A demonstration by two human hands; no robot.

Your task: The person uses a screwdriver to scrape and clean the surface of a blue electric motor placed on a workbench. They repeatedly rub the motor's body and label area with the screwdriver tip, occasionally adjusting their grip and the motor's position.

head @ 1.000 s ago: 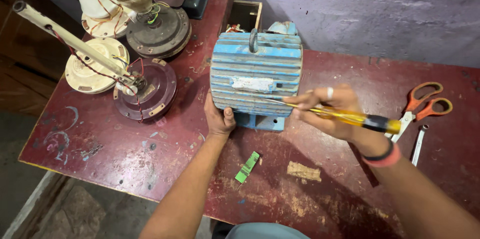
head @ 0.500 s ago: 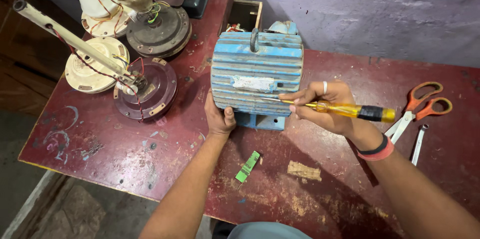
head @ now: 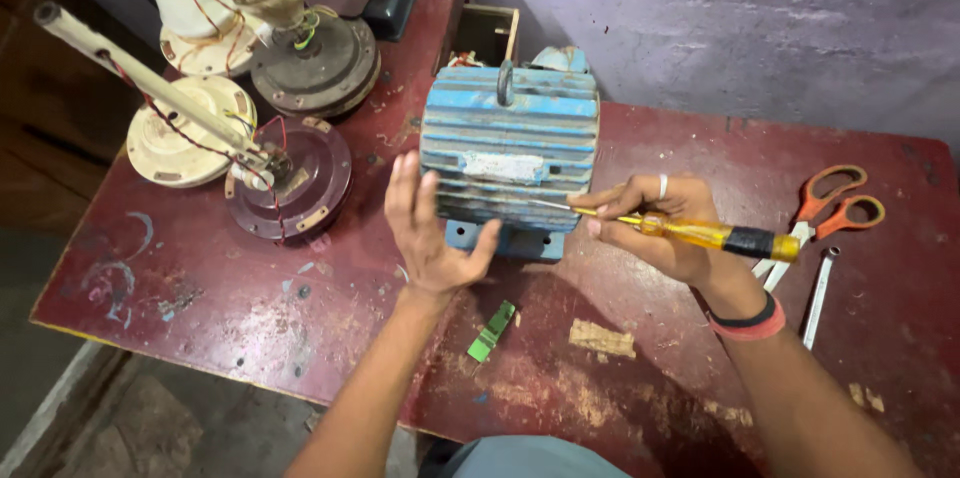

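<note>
A small green piece (head: 492, 331) lies nearest on the red tabletop (head: 250, 308). Left hand (head: 432, 228): grip spread, fingers flat, at the near left face of the blue ribbed motor (head: 510, 143). Right hand (head: 665, 228): grip pinching a yellow-handled screwdriver (head: 700, 233), tip at the motor's near side. The motor stands at tabletop centre. Orange-handled scissors (head: 830, 208) lie right; fan motors (head: 290, 178) left, farther back.
</note>
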